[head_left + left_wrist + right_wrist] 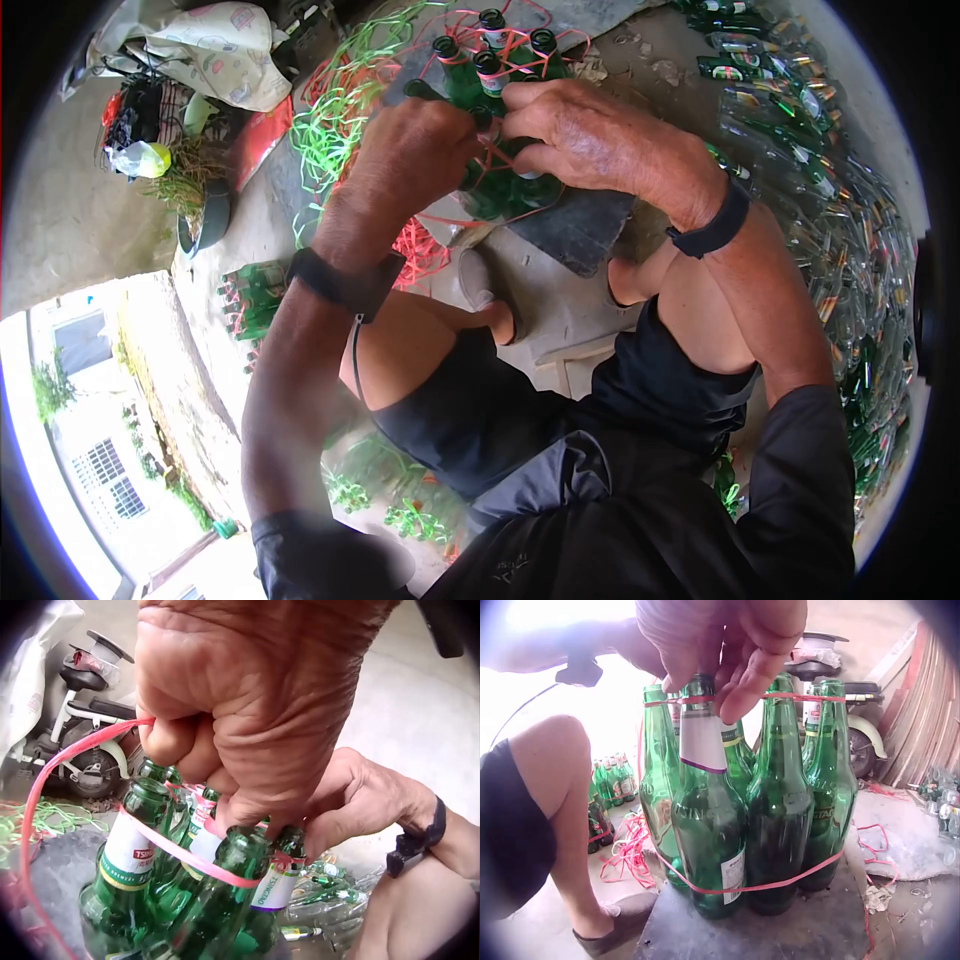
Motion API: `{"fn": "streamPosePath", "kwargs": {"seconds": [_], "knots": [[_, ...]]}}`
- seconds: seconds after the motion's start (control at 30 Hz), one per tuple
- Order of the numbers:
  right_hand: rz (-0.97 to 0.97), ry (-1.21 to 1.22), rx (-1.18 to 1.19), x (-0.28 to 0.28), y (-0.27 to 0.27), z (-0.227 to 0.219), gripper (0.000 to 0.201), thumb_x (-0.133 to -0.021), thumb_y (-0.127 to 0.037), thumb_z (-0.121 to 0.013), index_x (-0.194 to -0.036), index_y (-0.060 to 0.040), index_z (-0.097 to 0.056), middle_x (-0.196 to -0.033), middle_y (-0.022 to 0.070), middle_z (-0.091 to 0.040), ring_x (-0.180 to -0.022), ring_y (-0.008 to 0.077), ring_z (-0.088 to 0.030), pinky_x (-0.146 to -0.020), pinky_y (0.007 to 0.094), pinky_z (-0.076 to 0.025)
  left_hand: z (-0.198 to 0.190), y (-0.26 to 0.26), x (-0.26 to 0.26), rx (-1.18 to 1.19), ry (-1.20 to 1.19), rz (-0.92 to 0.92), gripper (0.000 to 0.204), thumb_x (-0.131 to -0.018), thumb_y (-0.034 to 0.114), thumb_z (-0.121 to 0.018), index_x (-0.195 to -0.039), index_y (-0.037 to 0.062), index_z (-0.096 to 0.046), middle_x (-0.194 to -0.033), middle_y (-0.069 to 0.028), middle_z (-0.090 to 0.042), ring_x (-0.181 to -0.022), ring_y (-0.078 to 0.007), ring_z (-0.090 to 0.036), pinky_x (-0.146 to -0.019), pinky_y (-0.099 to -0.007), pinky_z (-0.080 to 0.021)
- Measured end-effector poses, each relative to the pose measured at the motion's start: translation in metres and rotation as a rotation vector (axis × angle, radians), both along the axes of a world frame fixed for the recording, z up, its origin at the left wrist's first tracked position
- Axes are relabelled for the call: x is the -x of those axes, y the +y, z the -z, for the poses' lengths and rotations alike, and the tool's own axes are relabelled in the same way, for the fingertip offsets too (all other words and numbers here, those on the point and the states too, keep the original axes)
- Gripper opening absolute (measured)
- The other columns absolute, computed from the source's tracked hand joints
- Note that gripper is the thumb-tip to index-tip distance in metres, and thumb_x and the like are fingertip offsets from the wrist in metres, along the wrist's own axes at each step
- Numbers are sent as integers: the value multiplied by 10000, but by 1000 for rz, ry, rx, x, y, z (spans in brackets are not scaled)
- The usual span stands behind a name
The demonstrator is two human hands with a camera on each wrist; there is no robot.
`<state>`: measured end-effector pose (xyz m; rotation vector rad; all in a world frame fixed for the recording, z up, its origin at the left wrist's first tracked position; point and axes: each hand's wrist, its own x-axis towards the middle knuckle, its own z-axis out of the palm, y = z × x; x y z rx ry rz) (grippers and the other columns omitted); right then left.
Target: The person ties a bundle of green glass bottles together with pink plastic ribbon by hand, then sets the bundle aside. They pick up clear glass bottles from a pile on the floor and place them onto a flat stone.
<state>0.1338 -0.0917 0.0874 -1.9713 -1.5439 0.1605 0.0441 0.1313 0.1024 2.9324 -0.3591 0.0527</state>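
Bottles [780, 802] are green, twine [780, 884] pinkish-red, and one label [703, 742] white, apparently edged purple.

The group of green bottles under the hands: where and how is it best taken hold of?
Probably by the necks, coming from above, one hand on each side of the group of green bottles. They stand upright and close together, so the narrow necks leave room for fingers, while the wide bodies leave little.
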Motion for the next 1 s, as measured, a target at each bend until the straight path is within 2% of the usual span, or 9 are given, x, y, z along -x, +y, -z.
{"fn": "streamPosePath", "kwargs": {"seconds": [0.27, 0.3, 0.57, 0.63, 0.77, 0.8, 0.87, 0.93, 1.0], "knots": [[-3, -1, 11, -2, -1, 4, 239, -812, -174, -787, -965, 8, -763, -1009, 169, -678, -1027, 383, -704, -893, 478, -549, 5, 7, 5, 63, -15, -19, 172, -913, 238, -749, -916, 72, -793, -800, -174, -729, -761, -393, -719, -711, -480, -566], [-15, -7, -31, -2, -2, 6, 229, -834, -151, -777, -977, 21, -727, -995, 167, -645, -991, 389, -676, -855, 478, -529, 4, 6, 8, 61, -12, -19, 172, -913, 238, -749, -916, 72, -793, -800, -174, -729, -761, -393, -719, -711, -480, -566], [-33, -1, -58, -2, -3, 2, 245, -846, -135, -784, -999, 35, -696, -981, 165, -614, -950, 400, -647, -812, 483, -507, 6, 0, 35, 142, 24, -250, 175, -949, 228, -726, -1008, 88, -813, -838, -174, -755, -769, -358, -747, -724, -440, -582], [-20, 24, 29, -2, -3, -2, 279, -835, -160, -753, -1072, -17, -783, -1044, 180, -673, -1038, 407, -685, -895, 494, -540, 13, 0, 42, 163, -19, -279, 175, -953, 217, -722, -1010, 79, -811, -834, -178, -755, -767, -353, -750, -722, -439, -581], [3, 6, 35, 1, -4, 2, 255, -839, -160, -754, -1050, -19, -783, -1053, 178, -673, -1039, 408, -684, -892, 502, -539, 22, -11, 55, 255, -93, -435, 172, -956, 186, -714, -1013, 54, -808, -823, -181, -756, -744, -332, -755, -702, -426, -574], [8, -30, -3, 2, -3, 6, 235, -855, -157, -763, -1030, -2, -734, -1003, 165, -633, -991, 401, -667, -850, 495, -528, 26, -9, 56, 276, -67, -471, 174, -957, 161, -719, -1026, 24, -802, -804, -173, -758, -709, -258, -749, -675, -390, -560], [9, -72, -41, 4, -3, 8, 235, -870, -154, -771, -1009, 15, -685, -954, 151, -592, -943, 394, -651, -808, 489, -516, 37, -5, 56, 337, -71, -501, 176, -960, 150, -719, -1030, 10, -800, -797, -168, -759, -704, -218, -736, -666, -375, -553], [110, -73, 71, 13, -5, 3, 219, -854, -167, -743, -994, -1, -716, -1057, 187, -679, -992, 423, -699, -844, 502, -565, 40, -4, 57, 399, -77, -529, 177, -962, 139, -718, -1033, -3, -797, -790, -164, -761, -699, -178, -724, -657, -359, -546], [111, -89, 36, 15, -4, 7, 211, -854, -162, -738, -981, 2, -701, -1030, 194, -696, -971, 425, -705, -835, 505, -569, 42, -3, 57, 439, -40, -554, 188, -966, 129, -720, -1055, -20, -793, -798, -161, -767, -711, -137, -703, -656, -338, -540]]}}
